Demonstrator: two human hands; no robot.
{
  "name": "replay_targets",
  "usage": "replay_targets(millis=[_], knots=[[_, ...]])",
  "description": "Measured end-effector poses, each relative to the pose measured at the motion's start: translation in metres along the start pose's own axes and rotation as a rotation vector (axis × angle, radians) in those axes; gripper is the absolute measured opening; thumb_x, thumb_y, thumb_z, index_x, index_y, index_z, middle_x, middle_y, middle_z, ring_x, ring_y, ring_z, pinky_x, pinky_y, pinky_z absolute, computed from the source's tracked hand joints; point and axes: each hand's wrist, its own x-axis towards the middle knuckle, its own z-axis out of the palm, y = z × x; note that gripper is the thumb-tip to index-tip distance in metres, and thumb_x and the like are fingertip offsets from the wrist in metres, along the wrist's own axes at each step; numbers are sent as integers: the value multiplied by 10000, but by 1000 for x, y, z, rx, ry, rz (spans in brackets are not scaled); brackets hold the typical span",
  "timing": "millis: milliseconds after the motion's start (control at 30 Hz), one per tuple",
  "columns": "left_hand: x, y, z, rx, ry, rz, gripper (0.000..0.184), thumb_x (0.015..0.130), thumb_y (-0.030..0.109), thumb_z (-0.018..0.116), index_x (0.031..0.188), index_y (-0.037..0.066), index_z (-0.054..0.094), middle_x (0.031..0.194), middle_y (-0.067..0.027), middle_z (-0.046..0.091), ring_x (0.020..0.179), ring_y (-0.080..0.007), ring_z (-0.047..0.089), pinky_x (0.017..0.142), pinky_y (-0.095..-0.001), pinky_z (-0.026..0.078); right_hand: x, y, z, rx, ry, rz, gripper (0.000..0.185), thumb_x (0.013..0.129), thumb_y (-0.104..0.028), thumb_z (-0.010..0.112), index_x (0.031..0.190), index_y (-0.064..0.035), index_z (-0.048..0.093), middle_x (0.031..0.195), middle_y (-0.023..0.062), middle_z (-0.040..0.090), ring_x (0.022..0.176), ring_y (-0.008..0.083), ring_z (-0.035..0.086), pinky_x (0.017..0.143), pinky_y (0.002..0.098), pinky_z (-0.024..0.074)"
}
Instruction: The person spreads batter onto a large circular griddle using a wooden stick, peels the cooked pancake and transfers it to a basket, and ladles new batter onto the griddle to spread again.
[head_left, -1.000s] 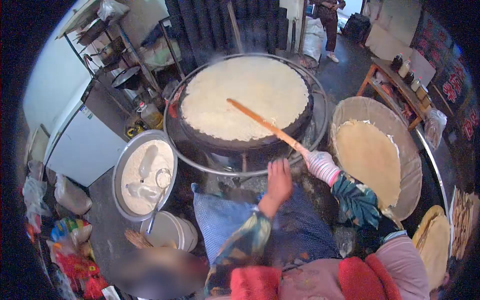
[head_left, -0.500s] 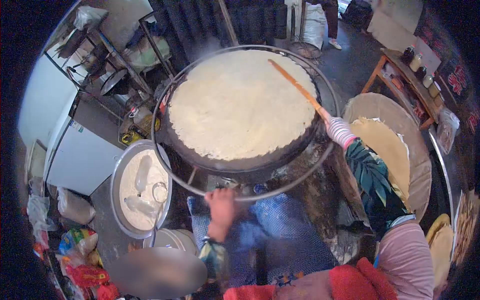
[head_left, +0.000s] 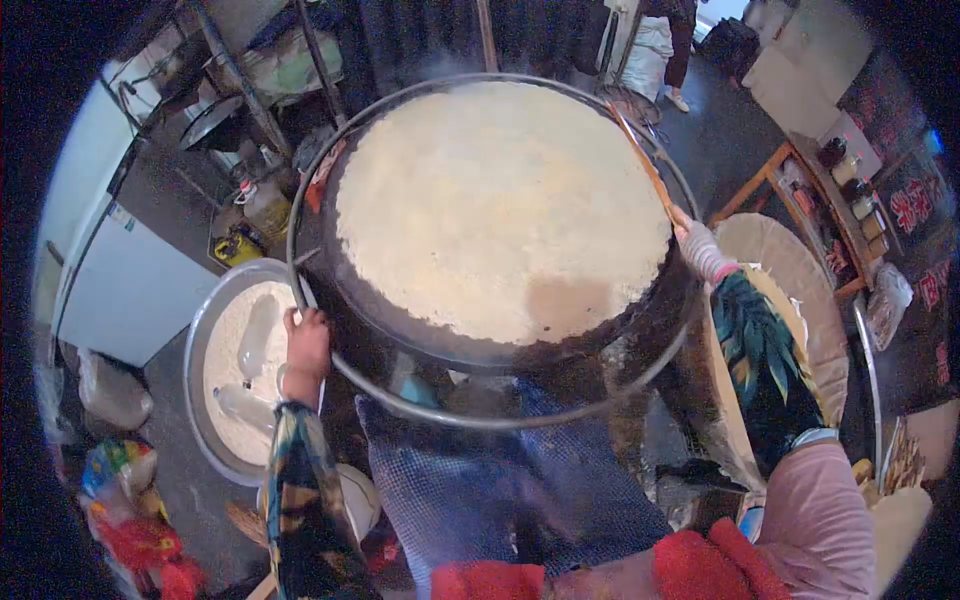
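Observation:
A large round pale pancake (head_left: pixel 490 200) covers most of a dark round griddle (head_left: pixel 400 335), with a square brownish patch near its front edge. A metal ring (head_left: pixel 480 418) surrounds the griddle. My left hand (head_left: pixel 307 355) is closed on the ring's left side, above the batter basin. My right hand (head_left: pixel 697 248), with striped cloth round it, grips a long thin wooden spatula (head_left: pixel 645 165). The spatula lies along the pancake's right edge, turned nearly edge-on and pointing away from me.
On the left stands a metal basin (head_left: pixel 198 400) of pale batter or flour with clear bottles in it. Finished flatbread (head_left: pixel 735 385) lies on a round board (head_left: pixel 815 325) at right. Beyond are a wooden table (head_left: pixel 835 210) with jars and a person's leg (head_left: pixel 680 50).
My left hand has gone from the ring's front to its left side. The spatula has swung rightward from over the pancake to its edge. A brownish patch now shows at the front.

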Motion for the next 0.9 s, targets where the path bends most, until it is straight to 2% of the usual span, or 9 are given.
replay_targets(millis=[100, 167, 200, 267, 333, 367, 500, 533, 900], knots=[[1, 1, -12, 17, -49, 1, 175, 732, 86, 508, 766, 107, 678, 908, -30, 608, 1019, -177, 519, 1030, -480, 241, -49, -8, -11, 146, -173, 58, 438, 903, -49, 397, 1340, -45, 405, 1264, 109, 525, 1178, 193, 460, 984, 263, 332], [-6, 15, -19, 187, -85, -7, 172, 725, 92, 522, 770, 118, 686, 916, -15, 614, 1012, -158, 520, 1020, -457, 263, -96, -8, -6, 414, -144, -110, 439, 910, -63, 406, 1347, -21, 387, 1320, 113, 471, 1253, 185, 378, 1032, 261, 275], [-10, 20, -8, 176, -91, -30, 164, 717, 108, 537, 768, 128, 692, 908, -11, 622, 1005, -159, 522, 1014, -440, 275, -119, -14, -2, 351, -69, -258, 448, 908, -91, 424, 1350, -26, 387, 1263, 81, 513, 996, 192, 483, 852, 297, 382], [-26, 54, -25, 141, -131, -74, 151, 713, 131, 548, 747, 131, 695, 861, -28, 634, 1010, -189, 521, 982, -435, 307, -172, -70, -20, 454, -202, -15, 464, 905, -136, 449, 1352, -30, 386, 1237, 39, 534, 641, 151, 536, 584, 298, 464], [-45, 103, -37, 80, -147, -141, 121, 717, 161, 583, 748, 137, 697, 833, -57, 638, 932, -221, 558, 897, -461, 344, -232, -142, -38, 733, -468, 307, 468, 914, -208, 455, 1355, -65, 393, 1183, 14, 551, 499, 75, 427, 450, 233, 384], [-54, 133, -55, 57, -186, -196, 110, 726, 176, 599, 751, 141, 699, 825, -73, 639, 892, -234, 575, 852, -473, 359, -252, -159, -32, 869, -534, 227, 467, 923, -264, 454, 1358, -101, 402, 1098, -3, 590, 455, 46, 371, 404, 203, 329], [-85, 263, -92, -460, 228, -224, 89, 688, 129, 565, 664, 117, 650, 680, -88, 600, 766, -263, 587, 702, -398, 447, -306, -281, -40, 891, -1077, 115, 532, 912, -411, 479, 1343, -103, 424, 685, -35, 482, 479, 40, 366, 417, 194, 286], [-88, 289, -122, -559, -12, -241, 71, 672, 133, 573, 718, 94, 613, 760, -107, 592, 775, -292, 563, 671, -415, 447, -315, -305, -40, 924, -1204, 112, 546, 903, -408, 504, 1336, -83, 429, 620, -32, 455, 486, 38, 366, 422, 188, 277], [-226, 332, -113, -1026, 473, -182, 146, 688, 92, 588, 831, 66, 603, 842, -132, 592, 834, -311, 557, 737, -420, 445, -352, -391, -46, 504, -1638, -138, 551, 837, -224, 541, 1346, -56, 415, 775, 18, 551, 529, 59, 441, 478, 187, 369]])
